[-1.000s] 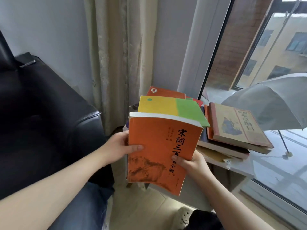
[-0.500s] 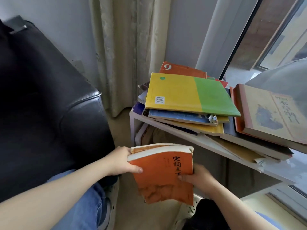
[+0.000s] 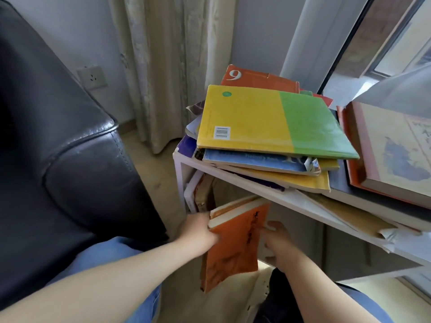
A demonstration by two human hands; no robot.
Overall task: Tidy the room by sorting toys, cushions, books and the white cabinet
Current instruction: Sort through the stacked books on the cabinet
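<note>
An orange paperback (image 3: pixel 235 243) with black characters on its cover is held upright at the open lower shelf of the white cabinet (image 3: pixel 256 187). My left hand (image 3: pixel 198 231) grips its left edge and my right hand (image 3: pixel 277 243) grips its right edge. On the cabinet's top lies a messy pile of books, topped by a yellow and green book (image 3: pixel 270 120). An orange book with a "9" (image 3: pixel 256 78) lies behind the pile. A beige hardback (image 3: pixel 394 148) rests on more books at the right. A few books (image 3: pixel 198 192) stand inside the lower shelf at its left end.
A black leather sofa arm (image 3: pixel 70 148) fills the left. Beige curtains (image 3: pixel 172 54) hang behind, with a wall socket (image 3: pixel 92 76) beside them. A window frame (image 3: pixel 345 43) and a grey umbrella (image 3: pixel 396 85) are at the right. My knees in jeans show at the bottom.
The orange paperback has come down from in front of the pile to the lower shelf opening, turning more edge-on. Both hands stayed on it. The view tilted downward.
</note>
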